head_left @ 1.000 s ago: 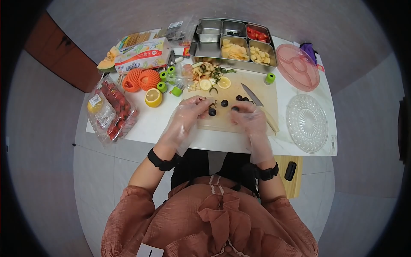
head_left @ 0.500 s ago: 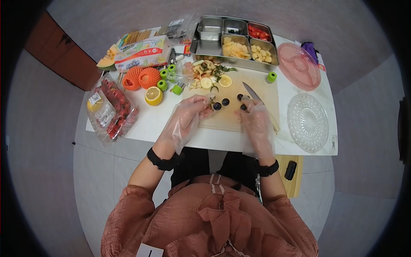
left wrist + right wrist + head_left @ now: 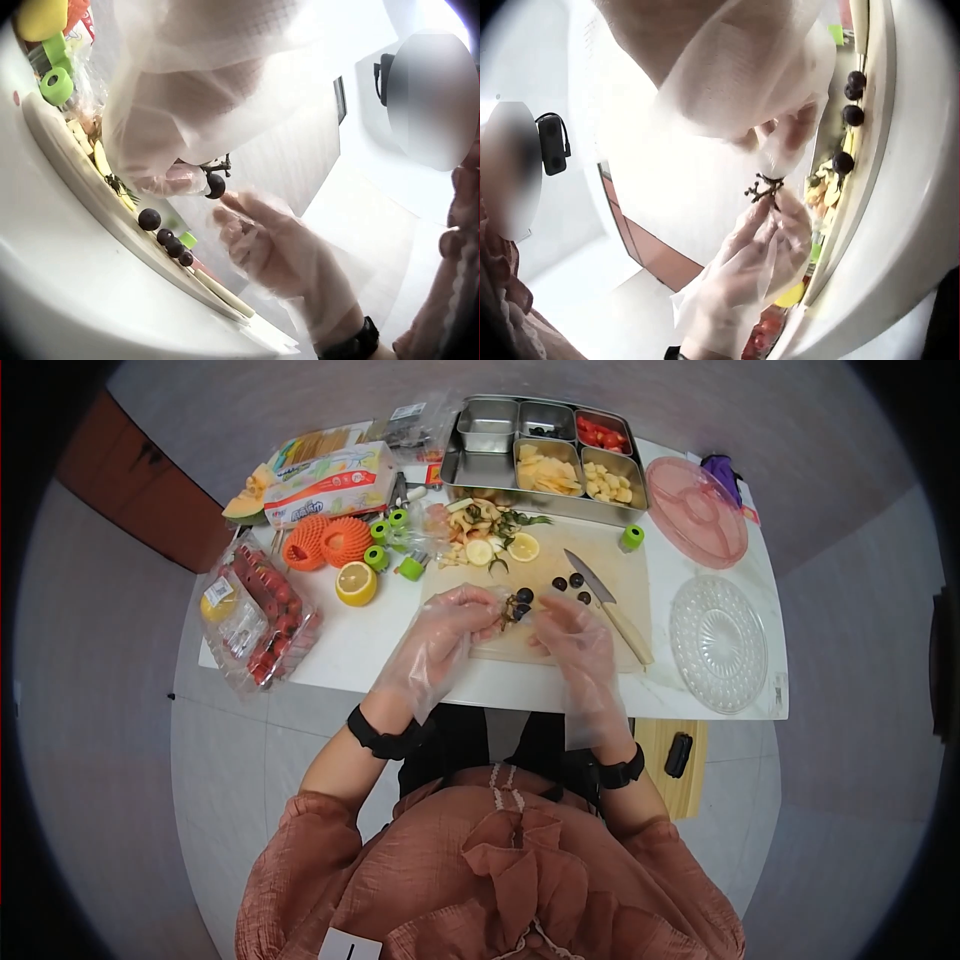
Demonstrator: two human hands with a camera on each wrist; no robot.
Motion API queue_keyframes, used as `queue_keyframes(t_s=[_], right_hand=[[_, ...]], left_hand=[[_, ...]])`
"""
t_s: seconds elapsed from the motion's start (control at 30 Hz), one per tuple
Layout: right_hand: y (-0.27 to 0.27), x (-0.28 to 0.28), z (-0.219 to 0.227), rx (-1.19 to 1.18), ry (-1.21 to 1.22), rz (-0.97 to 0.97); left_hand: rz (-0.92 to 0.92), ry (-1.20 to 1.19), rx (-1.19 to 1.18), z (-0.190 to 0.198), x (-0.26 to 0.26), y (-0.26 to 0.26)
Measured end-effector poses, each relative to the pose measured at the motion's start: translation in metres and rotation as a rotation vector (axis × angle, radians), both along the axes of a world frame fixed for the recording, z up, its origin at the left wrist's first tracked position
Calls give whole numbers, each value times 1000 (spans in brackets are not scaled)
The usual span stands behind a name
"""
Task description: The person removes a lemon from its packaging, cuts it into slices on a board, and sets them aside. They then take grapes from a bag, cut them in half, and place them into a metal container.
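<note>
Small dark grape stem (image 3: 513, 607) pinched between my gloved left hand (image 3: 437, 632) and right hand (image 3: 572, 634), above wooden cutting board (image 3: 540, 575).

**A fruit-prep table in a home-style kitchen**

The place looked like a home kitchen corner. A white table (image 3: 350, 650) on a tiled floor carried a wooden cutting board (image 3: 560, 565), a knife (image 3: 608, 605), a compartmented steel tray (image 3: 545, 445) of cut fruit, a halved lemon (image 3: 356, 583) and packaged tomatoes (image 3: 262, 622).
</note>
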State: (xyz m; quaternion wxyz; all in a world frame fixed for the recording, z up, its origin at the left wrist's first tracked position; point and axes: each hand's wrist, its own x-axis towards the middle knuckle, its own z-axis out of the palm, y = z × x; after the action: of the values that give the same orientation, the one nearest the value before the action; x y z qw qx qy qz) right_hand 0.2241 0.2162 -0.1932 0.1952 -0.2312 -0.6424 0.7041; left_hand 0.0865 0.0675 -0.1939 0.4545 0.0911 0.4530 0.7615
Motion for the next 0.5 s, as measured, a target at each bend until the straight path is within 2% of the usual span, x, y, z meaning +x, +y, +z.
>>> queue_keyframes(t_s=[0.07, 0.17, 0.23, 0.37, 0.5], right_hand=[[-3, -6, -2, -197, 15, 65], [-7, -12, 2, -211, -58, 87], [-8, -13, -8, -214, -22, 81], [-6, -9, -13, -275, 63, 100], [-1, -5, -5, -289, 30, 137]], left_hand=[[-1, 21, 1, 6, 4, 1], [-3, 93, -45, 10, 9, 0], [-24, 158, -90, 10, 9, -1], [-21, 147, -76, 17, 14, -3], [-97, 150, -68, 21, 14, -7]])
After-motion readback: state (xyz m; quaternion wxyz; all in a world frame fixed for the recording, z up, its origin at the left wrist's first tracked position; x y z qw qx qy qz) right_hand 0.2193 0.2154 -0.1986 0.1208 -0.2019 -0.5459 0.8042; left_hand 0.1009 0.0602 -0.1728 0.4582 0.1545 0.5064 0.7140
